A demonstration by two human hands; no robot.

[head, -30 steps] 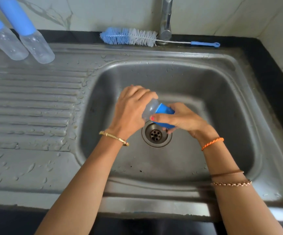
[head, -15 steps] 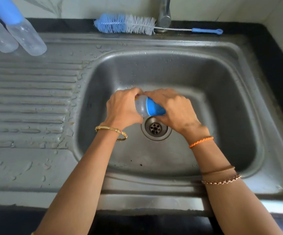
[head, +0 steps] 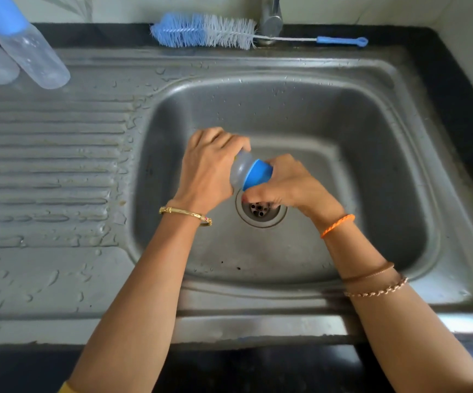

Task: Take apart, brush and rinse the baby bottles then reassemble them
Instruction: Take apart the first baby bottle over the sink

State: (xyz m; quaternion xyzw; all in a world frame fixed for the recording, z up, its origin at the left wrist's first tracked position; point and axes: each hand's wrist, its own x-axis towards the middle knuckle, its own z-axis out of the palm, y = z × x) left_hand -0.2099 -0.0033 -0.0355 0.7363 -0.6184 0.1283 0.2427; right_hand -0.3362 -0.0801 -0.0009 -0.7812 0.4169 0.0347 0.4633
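Over the sink (head: pixel 399 165), just above the drain (head: pixel 261 212), both hands hold 1 bottle (head: pixel 239 170) tilted on its side. The left hand (head: pixel 210 171) has its fingers curled round the clear body; the right hand (head: pixel 283 182) wraps the blue collar (head: pixel 258 173), a firm grip (fingers closed about it). 2 more bottles (head: pixel 31 52) stand at the far left of the drainboard (head: pixel 45 165). A brush (head: pixel 207 31) lies on the bench behind the sink, by the tap (head: pixel 270 21).

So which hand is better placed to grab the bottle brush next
Probably the right hand. The brush's handle points to the right behind the sink, and the left hand grips the clear bottle body, so it can keep holding.
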